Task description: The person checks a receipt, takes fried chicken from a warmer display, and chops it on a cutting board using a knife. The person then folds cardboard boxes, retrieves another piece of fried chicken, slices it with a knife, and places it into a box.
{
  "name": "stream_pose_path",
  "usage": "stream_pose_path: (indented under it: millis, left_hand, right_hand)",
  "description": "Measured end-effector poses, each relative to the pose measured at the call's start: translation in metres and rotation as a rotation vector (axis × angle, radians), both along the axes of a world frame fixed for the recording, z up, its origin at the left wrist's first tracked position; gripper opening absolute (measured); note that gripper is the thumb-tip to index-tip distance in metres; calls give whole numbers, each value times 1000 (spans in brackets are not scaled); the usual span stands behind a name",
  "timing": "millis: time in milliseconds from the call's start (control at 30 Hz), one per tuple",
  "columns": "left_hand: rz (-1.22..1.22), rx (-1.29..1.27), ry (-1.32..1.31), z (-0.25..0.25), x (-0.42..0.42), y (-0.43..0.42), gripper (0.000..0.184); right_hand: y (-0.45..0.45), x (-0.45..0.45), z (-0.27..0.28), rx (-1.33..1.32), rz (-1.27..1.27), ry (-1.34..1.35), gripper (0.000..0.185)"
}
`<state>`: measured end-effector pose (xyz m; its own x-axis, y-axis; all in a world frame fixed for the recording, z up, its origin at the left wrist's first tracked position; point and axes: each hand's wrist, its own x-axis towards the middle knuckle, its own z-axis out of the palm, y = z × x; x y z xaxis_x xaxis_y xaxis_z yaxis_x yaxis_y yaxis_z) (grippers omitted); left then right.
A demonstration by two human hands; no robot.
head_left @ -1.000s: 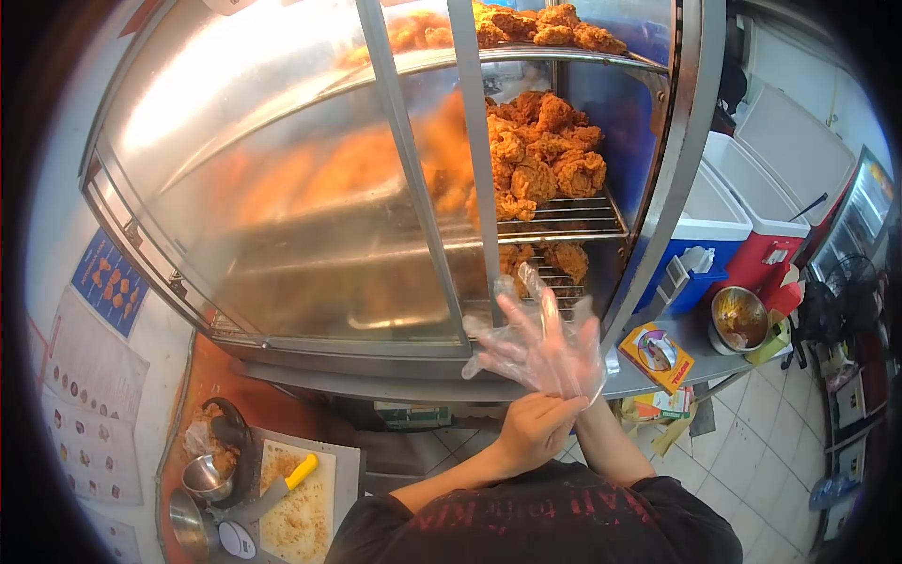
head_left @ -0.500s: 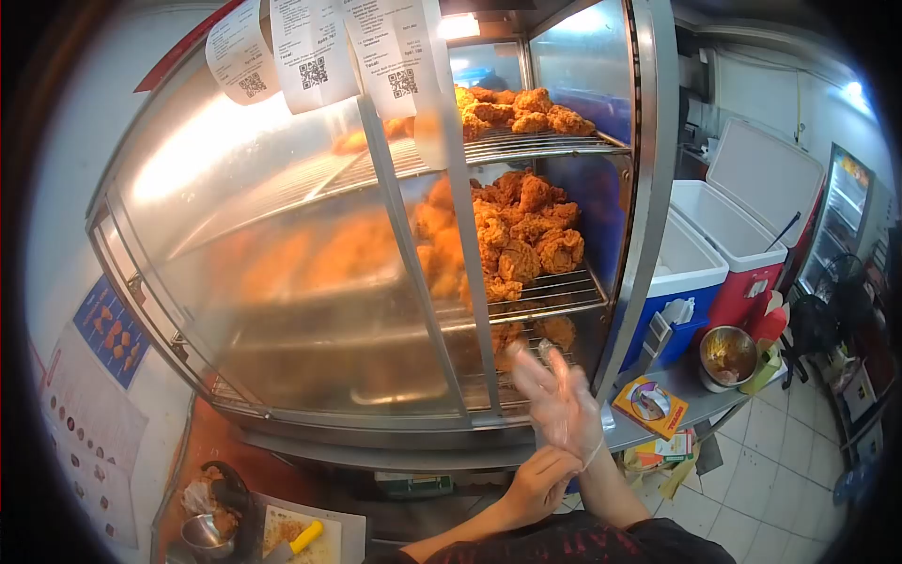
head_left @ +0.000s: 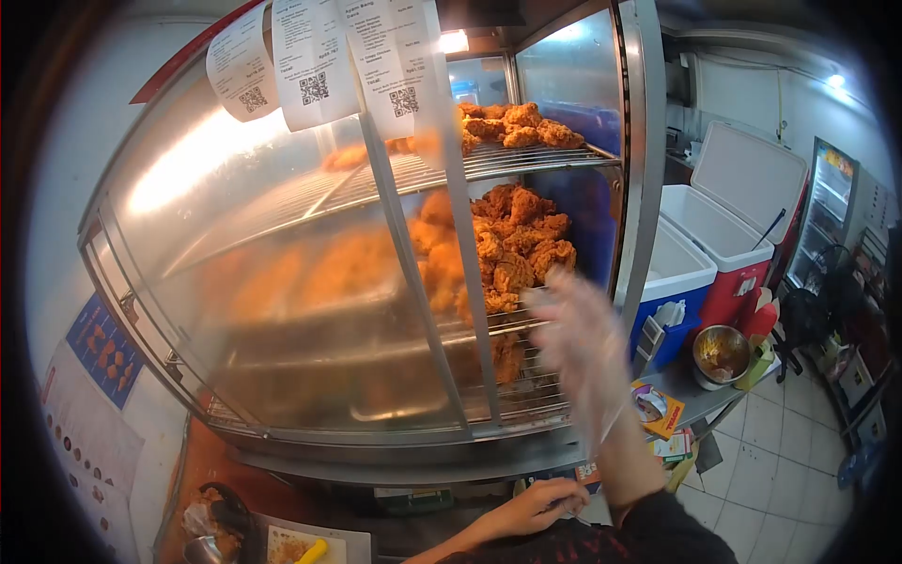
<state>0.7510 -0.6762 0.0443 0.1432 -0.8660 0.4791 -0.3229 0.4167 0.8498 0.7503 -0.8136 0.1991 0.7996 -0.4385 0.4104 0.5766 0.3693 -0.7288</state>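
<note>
My right hand, in a clear plastic glove, is raised at the open side of the glass display cabinet. It is blurred by motion, and its fingertips are near the fried chicken on the middle rack. Nothing can be made out in its grasp. Lower down, my bare left hand is below the cabinet's front edge with its fingers curled; whether it holds anything is hidden. More fried chicken lies on the upper rack.
Paper receipts hang over the cabinet's top left. To the right are a blue cooler, a red cooler, a metal bowl and a yellow box. A cutting board with a yellow-handled knife is at the lower left.
My left hand has let go of the glove's cuff and dropped lower. My gloved right hand has risen toward the chicken. The view has tilted up, bringing the receipts into sight.
</note>
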Motion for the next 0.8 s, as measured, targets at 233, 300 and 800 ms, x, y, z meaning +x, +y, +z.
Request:
stream_pose_path:
  millis: [233, 300, 800]
  left_hand:
    - [298, 170, -23, -1, 51, 70, 13]
    - [562, 156, 134, -1, 63, 92, 12]
    - [919, 89, 273, -34, -24, 126, 10]
  right_hand:
    - [-48, 117, 214, -1783, -1230, 273, 29]
    - [-61, 178, 235, -2284, -906, 765, 35]
    - [-56, 73, 211, -1736, -962, 347, 35]
